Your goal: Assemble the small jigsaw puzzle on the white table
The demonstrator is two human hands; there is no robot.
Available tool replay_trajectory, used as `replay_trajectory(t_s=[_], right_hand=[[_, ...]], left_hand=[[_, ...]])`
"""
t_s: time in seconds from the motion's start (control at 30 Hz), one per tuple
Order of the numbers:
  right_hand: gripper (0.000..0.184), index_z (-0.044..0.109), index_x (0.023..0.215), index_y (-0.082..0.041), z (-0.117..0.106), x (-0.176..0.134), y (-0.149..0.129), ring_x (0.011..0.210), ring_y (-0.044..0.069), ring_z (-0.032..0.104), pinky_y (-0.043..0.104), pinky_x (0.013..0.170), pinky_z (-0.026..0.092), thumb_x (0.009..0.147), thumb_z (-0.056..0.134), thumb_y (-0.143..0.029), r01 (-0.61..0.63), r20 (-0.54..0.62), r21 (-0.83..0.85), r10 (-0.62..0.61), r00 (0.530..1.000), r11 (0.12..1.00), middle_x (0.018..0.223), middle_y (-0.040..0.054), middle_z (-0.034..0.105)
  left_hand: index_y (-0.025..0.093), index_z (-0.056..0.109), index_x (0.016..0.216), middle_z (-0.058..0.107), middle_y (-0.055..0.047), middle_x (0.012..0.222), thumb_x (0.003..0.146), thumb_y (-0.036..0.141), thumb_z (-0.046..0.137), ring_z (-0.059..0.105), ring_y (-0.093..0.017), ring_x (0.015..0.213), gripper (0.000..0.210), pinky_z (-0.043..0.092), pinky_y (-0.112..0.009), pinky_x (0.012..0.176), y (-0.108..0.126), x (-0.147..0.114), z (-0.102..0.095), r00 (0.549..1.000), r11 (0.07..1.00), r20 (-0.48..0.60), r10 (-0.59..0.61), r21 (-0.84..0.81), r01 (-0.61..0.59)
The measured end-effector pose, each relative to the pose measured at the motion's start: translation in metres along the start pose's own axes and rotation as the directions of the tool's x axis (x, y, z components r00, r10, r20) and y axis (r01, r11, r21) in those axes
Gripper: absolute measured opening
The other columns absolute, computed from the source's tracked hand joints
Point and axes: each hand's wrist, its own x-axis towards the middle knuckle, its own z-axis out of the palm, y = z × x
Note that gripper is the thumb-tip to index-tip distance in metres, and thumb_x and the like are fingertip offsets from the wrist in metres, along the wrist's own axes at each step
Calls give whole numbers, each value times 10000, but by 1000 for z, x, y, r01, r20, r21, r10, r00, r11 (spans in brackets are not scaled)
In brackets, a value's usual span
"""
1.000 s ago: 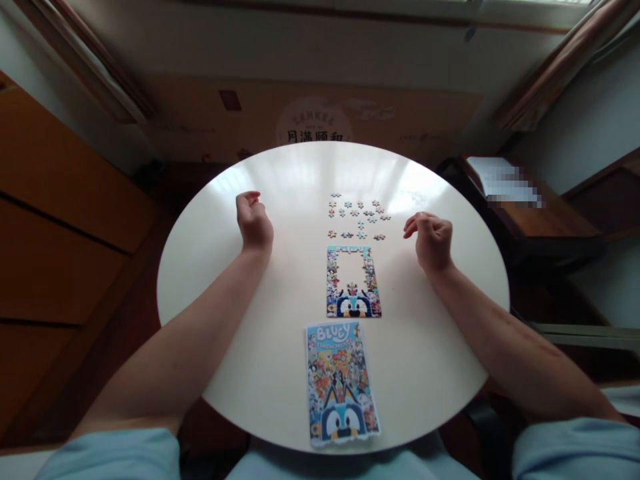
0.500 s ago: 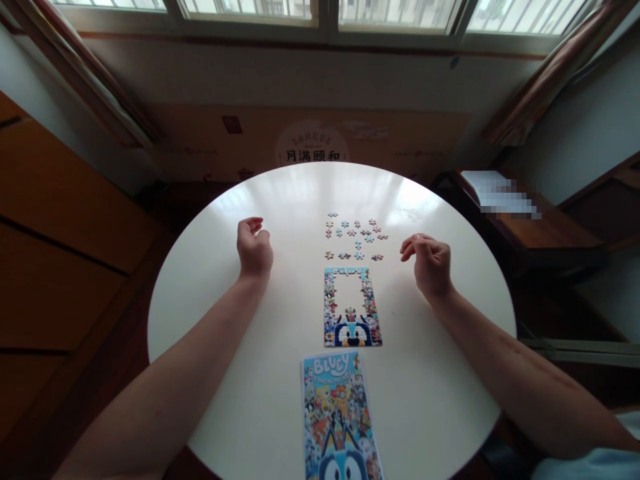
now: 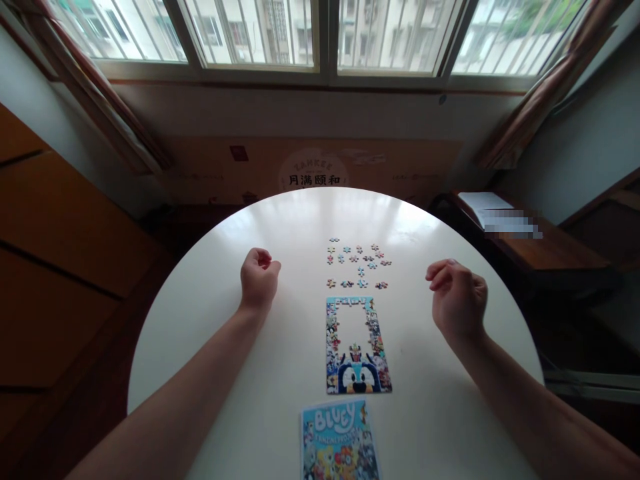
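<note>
Jigsaw puzzle lies on the bench, its border and dog face joined, the centre unfilled; loose pieces lie beyond, unplaced. A picture sheet lies nearer. Left hand and right hand, curled closed, flank the pieces, nothing visibly held.

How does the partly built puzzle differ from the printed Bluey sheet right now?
The puzzle has a large gap in its middle; the visible part of the sheet is unbroken print. The puzzle is wholly in view; the sheet runs off the bottom edge of the picture. Both lie on the white table and show colourful cartoon characters.
</note>
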Motion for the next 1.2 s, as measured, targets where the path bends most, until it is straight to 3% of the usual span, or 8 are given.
replay_trajectory(t_s=[0.1,0.2,0.37,0.57,0.7,0.9,1.03,1.2], right_hand=[[458,563,434,-224,1,-4,2,615,163,571,327,657,435,889,549,-274,23,54,-49,-20,998,999,504,7,529],[473,563,439,-229,1,-6,7,604,167,564,341,675,441,906,549,-304,34,102,-89,-25,994,995,495,2,509],[480,532,442,-225,3,-5,8,592,161,567,341,690,457,911,544,-325,18,84,-120,-8,996,993,489,-4,490],[474,486,436,-237,4,-3,-4,549,155,534,345,675,461,905,513,-294,58,11,-136,-57,998,989,465,-6,439],[491,463,448,-259,3,1,-5,571,174,529,380,710,468,935,481,-315,77,19,-208,-74,997,975,470,6,407],[443,428,443,-258,-2,13,11,544,156,486,343,615,418,883,480,-281,-37,-75,-71,32,997,997,480,2,374],[445,405,442,-254,-7,22,22,533,153,464,321,546,357,878,476,-307,-111,-107,-56,105,989,992,488,3,360],[454,406,456,-246,-8,25,24,540,152,485,315,553,365,890,497,-340,-115,-128,-50,107,986,992,487,-4,378]], left_hand=[[214,493,724,482,61,615,565,223,619,425,-99,533,203,331,-222,497,0,-2,0,998,999,42,-44,-10,44],[219,480,727,474,67,596,568,235,630,485,-110,530,219,366,-214,480,1,-4,1,996,998,73,-58,-23,60],[216,466,686,422,71,600,568,190,586,443,-102,537,170,494,-246,530,1,-4,2,994,998,93,51,-40,-48],[210,442,660,369,63,588,561,37,531,338,-91,535,218,390,-216,481,-6,0,6,974,976,66,214,25,-216],[207,442,684,384,52,617,581,-39,516,375,-90,549,277,388,-220,488,-10,0,10,974,976,71,215,5,-216],[209,429,703,363,55,630,607,-40,540,405,-90,551,289,511,-240,529,-4,-6,13,978,983,109,176,-74,-169],[207,430,701,336,57,621,605,-47,538,353,-80,540,292,478,-224,511,-7,-4,14,967,972,99,236,-42,-233],[205,448,680,383,47,615,595,-38,522,375,-92,552,268,428,-225,512,-13,0,11,955,955,61,290,55,-293]])
